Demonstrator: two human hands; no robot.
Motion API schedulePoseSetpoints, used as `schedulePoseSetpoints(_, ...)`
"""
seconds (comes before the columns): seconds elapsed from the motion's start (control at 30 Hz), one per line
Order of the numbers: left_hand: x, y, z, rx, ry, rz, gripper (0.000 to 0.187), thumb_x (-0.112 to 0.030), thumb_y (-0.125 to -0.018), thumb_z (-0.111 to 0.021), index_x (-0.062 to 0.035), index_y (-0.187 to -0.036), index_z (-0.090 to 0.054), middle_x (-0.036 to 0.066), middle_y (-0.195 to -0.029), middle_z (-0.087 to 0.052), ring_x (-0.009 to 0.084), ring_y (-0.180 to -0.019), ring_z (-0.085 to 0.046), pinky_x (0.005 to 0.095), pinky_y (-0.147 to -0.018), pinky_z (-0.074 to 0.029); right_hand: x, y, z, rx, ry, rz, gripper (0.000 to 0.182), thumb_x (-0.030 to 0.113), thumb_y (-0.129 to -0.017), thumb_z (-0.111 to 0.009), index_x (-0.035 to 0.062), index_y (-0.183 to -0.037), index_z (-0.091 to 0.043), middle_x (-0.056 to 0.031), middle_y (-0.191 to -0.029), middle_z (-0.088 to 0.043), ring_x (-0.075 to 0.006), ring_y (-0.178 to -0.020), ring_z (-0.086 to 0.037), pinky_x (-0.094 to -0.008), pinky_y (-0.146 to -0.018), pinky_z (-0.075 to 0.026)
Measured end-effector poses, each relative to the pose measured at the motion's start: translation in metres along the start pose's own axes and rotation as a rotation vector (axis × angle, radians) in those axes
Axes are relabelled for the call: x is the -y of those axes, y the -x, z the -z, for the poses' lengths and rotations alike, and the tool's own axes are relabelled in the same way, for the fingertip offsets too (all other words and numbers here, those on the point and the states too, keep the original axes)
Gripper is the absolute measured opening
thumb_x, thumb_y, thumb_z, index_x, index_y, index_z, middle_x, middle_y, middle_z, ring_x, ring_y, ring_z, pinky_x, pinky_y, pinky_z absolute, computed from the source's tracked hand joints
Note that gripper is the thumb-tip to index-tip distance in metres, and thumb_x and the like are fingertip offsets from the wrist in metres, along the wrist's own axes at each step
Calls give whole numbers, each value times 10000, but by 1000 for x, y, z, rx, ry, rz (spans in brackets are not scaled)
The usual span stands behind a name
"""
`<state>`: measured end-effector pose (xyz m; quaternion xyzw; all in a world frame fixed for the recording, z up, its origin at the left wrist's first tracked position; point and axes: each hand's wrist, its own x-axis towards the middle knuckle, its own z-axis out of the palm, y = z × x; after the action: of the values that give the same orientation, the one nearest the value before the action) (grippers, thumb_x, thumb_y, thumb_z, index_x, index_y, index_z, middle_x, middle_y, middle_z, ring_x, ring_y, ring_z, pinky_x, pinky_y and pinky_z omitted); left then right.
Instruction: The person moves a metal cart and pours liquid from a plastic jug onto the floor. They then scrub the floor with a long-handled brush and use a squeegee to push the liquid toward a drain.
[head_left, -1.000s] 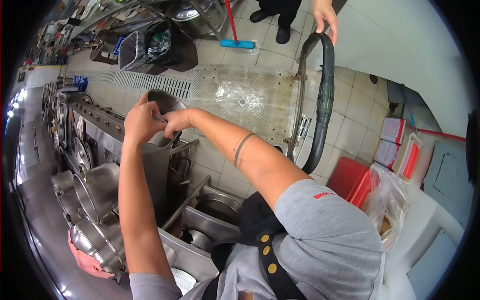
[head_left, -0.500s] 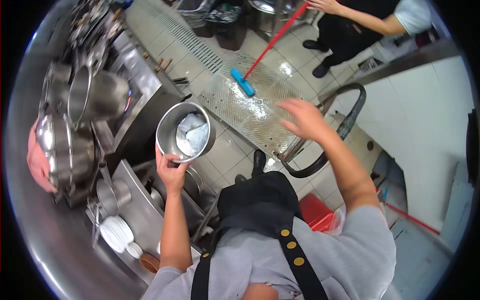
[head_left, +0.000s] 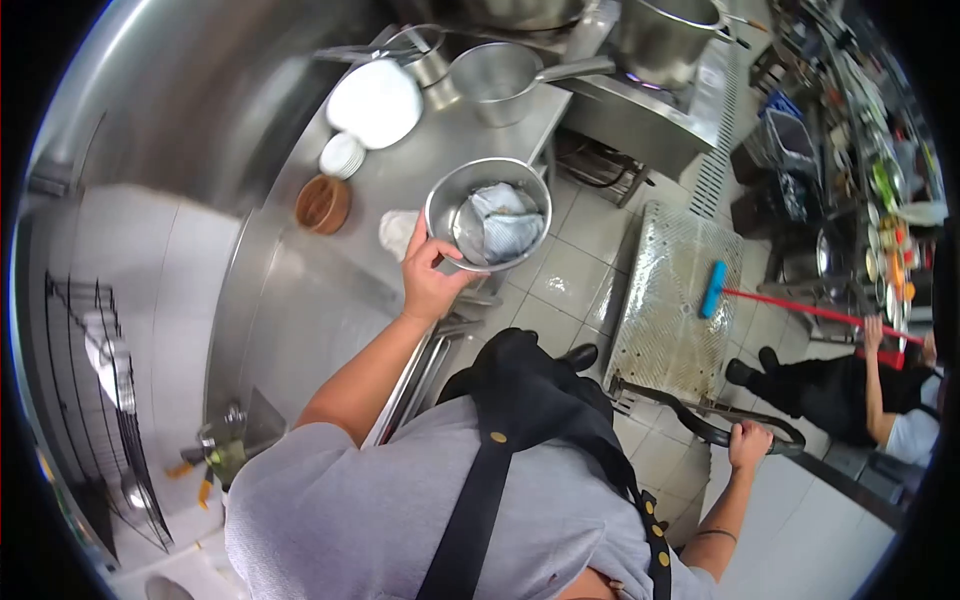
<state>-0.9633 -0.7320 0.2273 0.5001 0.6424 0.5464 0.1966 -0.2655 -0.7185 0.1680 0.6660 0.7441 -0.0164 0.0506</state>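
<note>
My left hand [head_left: 432, 280] is closed on the rim of a round steel pot [head_left: 450, 192], thumb and fingers pinching its near side. Inside the pot lie folded grey-blue cloths [head_left: 508, 228]. Low on the right, my right hand [head_left: 750, 443] wraps around the black padded handle [head_left: 690, 420] of a flat trolley. The trolley's wet, ridged metal platform [head_left: 650, 310] stretches away from it on the floor. A crumpled white cloth [head_left: 400, 232] lies on the steel counter beside the pot.
On the counter [head_left: 290, 265] sit stacked white plates [head_left: 375, 103], small dishes [head_left: 342, 156], a brown bowl [head_left: 322, 205] and a long-handled saucepan [head_left: 500, 85]. A large pot [head_left: 660, 45] stands over a flame. At right, another person [head_left: 830, 400] holds a red-handled, blue-headed brush [head_left: 713, 290] over the platform.
My view has swung left, bringing more of the counter into sight. My right hand, previously open in the air above the trolley, has closed on its handle. The pot stays in my left hand.
</note>
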Motion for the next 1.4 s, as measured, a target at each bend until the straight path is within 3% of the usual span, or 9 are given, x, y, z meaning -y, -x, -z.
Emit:
schedulePoseSetpoints(0.53, -7, 329, 221, -1220, -315, 399, 425, -145, -633, -986, -55, -828, -619, 290, -1613, -296, 388, -1431, -446, 490, -1096, -498, 39, 5, 6, 83, 56, 245, 671, 691, -849, -646, 35, -737, -729, -210, -705, -686, -447, -707, -673, -534, -644, -511)
schedulePoseSetpoints(0.67, 2, 462, 291, -1536, -819, 515, 490, -373, -618, -993, -71, -784, -645, 341, -1537, -419, 450, -1451, -401, 461, -1196, -335, 15, 7, -2, 88, 115, 522, 407, 473, -900, -663, 77, -839, -732, -205, -745, -688, -453, -716, -675, -555, -635, -507)
schedulePoseSetpoints(0.8, 4, 581, 366, -1861, -1023, 718, 474, -410, -638, -984, -78, -796, -684, 336, -1366, -553, 441, -1325, -508, 468, -1102, -415, -33, -11, -46, 38, 218, 668, 164, 282, -841, -706, 120, -857, -727, -178, -731, -683, -443, -668, -670, -530, -588, -526)
schedulePoseSetpoints(0.97, -19, 682, 414, -1873, -685, 917, 442, -434, -719, -931, -79, -911, -752, 58, -767, -715, 231, -692, -654, 408, -723, -536, -28, 6, -45, 80, 275, 612, 686, 676, -704, -795, 67, -1016, -747, -188, -823, -714, -459, -748, -684, -554, -655, -515)
schedulePoseSetpoints(1.13, 60, 797, 489, -1769, -380, 876, 454, -413, -947, -600, -65, -1215, -716, 139, -1204, -733, 248, -1048, -708, 400, -893, -602, 82, 54, 23, 329, 465, 108, 825, 789, -669, -764, 132, -1165, -723, -145, -1118, -746, -314, -1044, -720, -454, -834, -568)
schedulePoseSetpoints(1.17, 81, 808, 508, -1651, -834, 1041, 292, -293, -899, -683, -82, -1082, -767, 123, -1107, -762, 252, -950, -727, 392, -786, -618, 63, 42, 7, 332, 478, 146, 801, 768, -630, -802, 142, -1126, -737, -126, -1087, -752, -325, -1037, -717, -471, -838, -564)
schedulePoseSetpoints(1.27, 89, 817, 539, -1603, -184, 916, 460, -341, -762, -849, -141, -1164, -750, 182, -1187, -708, 312, -1134, -654, 434, -937, -563, 41, 40, -10, 376, 456, 18, 689, 680, -572, -892, 239, -1087, -775, -63, -1063, -764, -294, -1112, -694, -452, -959, -488)
schedulePoseSetpoints(1.3, 92, 782, 537, -1624, -795, 1379, 596, -430, -746, -841, -151, -1256, -712, 269, -1346, -567, 384, -1269, -564, 469, -1035, -507, 50, 45, -2, 399, 442, 9, 710, 679, -559, -897, 237, -1102, -779, -57, -1075, -765, -285, -1116, -696, -461, -975, -474)
schedulePoseSetpoints(1.4, 81, 702, 501, -1712, -1308, 1469, 641, -462, -746, -834, -174, -1300, -688, 298, -1423, -449, 409, -1279, -539, 498, -1023, -503, 54, 57, 6, 411, 447, 26, 714, 674, -559, -896, 246, -1117, -777, -58, -1060, -763, -276, -1096, -700, -451, -988, -460)
